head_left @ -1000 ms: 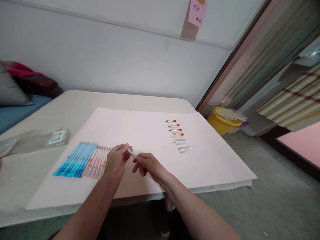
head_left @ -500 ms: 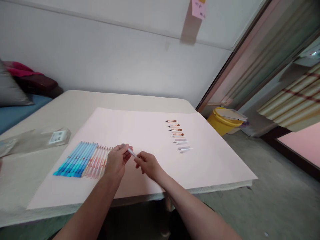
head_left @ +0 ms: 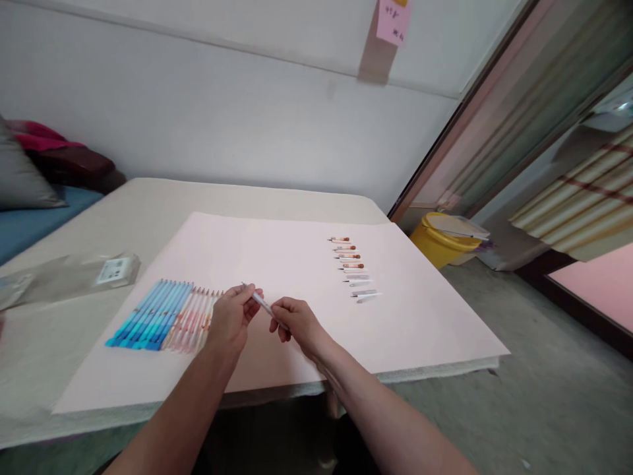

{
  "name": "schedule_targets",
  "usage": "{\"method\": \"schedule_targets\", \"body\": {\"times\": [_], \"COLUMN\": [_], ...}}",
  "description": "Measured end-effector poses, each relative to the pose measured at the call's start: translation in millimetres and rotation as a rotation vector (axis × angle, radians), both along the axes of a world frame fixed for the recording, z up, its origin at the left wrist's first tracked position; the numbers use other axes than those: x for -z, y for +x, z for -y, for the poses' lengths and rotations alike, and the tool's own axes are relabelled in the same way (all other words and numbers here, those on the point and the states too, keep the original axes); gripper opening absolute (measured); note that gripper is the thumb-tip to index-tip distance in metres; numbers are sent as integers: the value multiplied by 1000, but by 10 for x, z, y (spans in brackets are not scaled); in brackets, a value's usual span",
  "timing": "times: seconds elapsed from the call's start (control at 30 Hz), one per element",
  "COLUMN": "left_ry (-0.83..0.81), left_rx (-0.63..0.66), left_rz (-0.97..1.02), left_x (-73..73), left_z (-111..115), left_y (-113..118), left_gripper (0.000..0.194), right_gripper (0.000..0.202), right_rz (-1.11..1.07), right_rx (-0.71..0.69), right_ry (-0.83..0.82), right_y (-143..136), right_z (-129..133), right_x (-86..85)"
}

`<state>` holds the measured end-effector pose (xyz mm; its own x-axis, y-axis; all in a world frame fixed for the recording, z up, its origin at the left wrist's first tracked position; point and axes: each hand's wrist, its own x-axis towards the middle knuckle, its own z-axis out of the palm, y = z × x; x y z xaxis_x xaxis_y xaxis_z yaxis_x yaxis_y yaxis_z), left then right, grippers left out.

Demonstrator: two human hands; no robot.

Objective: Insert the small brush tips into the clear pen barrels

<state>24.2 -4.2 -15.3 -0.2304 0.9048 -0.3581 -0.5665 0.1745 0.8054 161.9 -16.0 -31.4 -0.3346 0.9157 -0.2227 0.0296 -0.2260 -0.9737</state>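
Between my two hands, above the pale pink sheet (head_left: 297,244), is a slim whitish pen (head_left: 262,303), slanting down to the right. My left hand (head_left: 233,316) pinches its upper end between thumb and fingers. The lower end is in the closed fingers of my right hand (head_left: 297,322), which partly cover it. Just left of my left hand lies a row of pink and white pens (head_left: 188,320), partly hidden by that hand. Beside them lies a row of blue pens (head_left: 148,316). Right of my hands, several small pen parts (head_left: 353,266), some with brown ends, lie in a column.
A clear plastic bag (head_left: 79,277) with a white label lies on the left of the table (head_left: 247,198). Beyond the table's right edge stands a yellow bucket (head_left: 438,241). A pink note (head_left: 393,21) hangs on the wall. A grey cushion (head_left: 22,171) rests at far left.
My right hand has slid slightly down and to the right along the pen, so more of the pen shows between the hands. My left hand has stayed in place.
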Motion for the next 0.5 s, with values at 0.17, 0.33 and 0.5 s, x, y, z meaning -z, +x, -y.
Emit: {"method": "schedule_targets", "body": {"times": [0.17,0.33,0.5], "left_ry": [0,-7,-10], "left_rx": [14,0,-6], "left_rz": [2,4,10], "left_x": [1,-11,3], "left_z": [3,6,3], "left_y": [7,9,1], "left_gripper": [17,17,18], "right_gripper": [20,12,12], "right_rz": [-48,353,505], "right_rx": [-40,35,69], "right_ry": [-77,235,377], "right_y": [10,-33,-40], "right_z": [-1,46,72], "right_x": [13,40,22]}}
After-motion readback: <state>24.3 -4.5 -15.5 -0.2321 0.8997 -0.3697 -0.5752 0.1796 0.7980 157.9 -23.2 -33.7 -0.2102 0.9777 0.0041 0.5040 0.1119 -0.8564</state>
